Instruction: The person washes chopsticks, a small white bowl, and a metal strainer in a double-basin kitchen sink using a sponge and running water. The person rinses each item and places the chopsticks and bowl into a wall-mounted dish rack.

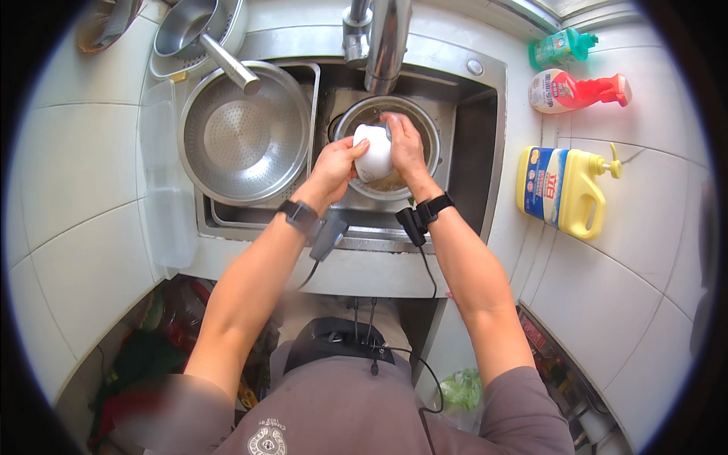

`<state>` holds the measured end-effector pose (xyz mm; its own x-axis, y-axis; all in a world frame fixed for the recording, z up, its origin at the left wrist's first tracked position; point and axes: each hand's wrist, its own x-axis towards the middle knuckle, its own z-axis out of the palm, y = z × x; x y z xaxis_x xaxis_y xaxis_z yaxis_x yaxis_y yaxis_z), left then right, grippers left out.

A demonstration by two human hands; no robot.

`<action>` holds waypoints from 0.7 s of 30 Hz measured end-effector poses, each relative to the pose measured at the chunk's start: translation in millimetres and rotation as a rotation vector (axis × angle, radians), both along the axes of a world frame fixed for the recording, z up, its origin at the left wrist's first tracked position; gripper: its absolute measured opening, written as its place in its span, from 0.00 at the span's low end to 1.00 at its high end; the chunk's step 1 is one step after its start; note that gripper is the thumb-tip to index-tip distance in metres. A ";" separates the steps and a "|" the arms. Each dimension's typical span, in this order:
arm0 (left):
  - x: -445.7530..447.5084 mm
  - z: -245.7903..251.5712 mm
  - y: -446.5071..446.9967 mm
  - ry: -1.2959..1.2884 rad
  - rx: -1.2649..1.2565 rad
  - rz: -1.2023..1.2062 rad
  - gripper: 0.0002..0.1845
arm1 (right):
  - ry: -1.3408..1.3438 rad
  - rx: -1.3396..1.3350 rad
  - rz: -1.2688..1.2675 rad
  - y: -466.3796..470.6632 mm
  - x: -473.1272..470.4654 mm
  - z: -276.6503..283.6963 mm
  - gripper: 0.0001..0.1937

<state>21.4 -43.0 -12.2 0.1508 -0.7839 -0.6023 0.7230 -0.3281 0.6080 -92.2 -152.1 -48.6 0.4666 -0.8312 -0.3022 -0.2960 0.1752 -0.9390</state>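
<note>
A white ceramic bowl [374, 154], tipped on its side, is held between my two hands above a round metal basin [437, 149]. My left hand [336, 164] grips its left side, the thumb lying across the white surface. My right hand [407, 142] curls around the bowl's right side, and its fingertips reach over the far edge. A small greyish patch shows under those fingers; I cannot tell what it is. Cloudy, brownish water shows in the basin, which stands in the stainless steel sink [476, 165]. The chrome faucet [387, 51] hangs just beyond the basin.
A large perforated steel colander [244, 133] covers the sink's left side. A steel saucepan [190, 28] sits behind it, handle pointing inward. On the right ledge are a green bottle [560, 49], a red-topped spray bottle [569, 92] and a yellow pump jug [560, 190]. Cables hang from both wrist straps.
</note>
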 end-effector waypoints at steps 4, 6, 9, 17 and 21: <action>0.9 -6.7 2.2 0.150 -0.060 0.118 0.16 | -0.030 -0.075 -0.104 20.3 -9.3 5.6 0.17; 4.4 -11.3 0.5 0.134 -0.019 0.072 0.15 | -0.036 -0.451 0.001 34.6 -9.8 14.4 0.15; 6.7 -16.2 -3.5 0.057 0.025 -0.006 0.14 | 0.051 -0.764 0.159 30.5 -2.8 24.5 0.13; 3.1 -14.8 2.3 0.143 -0.025 0.154 0.16 | 0.094 -0.112 -0.020 2.3 11.1 16.6 0.15; 0.0 -15.4 -1.3 0.138 0.026 0.204 0.16 | 0.029 -0.626 0.046 31.6 7.9 24.6 0.14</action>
<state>21.4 -44.3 -27.6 0.2192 -0.7295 -0.6479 0.8514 -0.1813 0.4922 -84.2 -120.5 -24.0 0.5050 -0.8341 0.2222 -0.3174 -0.4188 -0.8508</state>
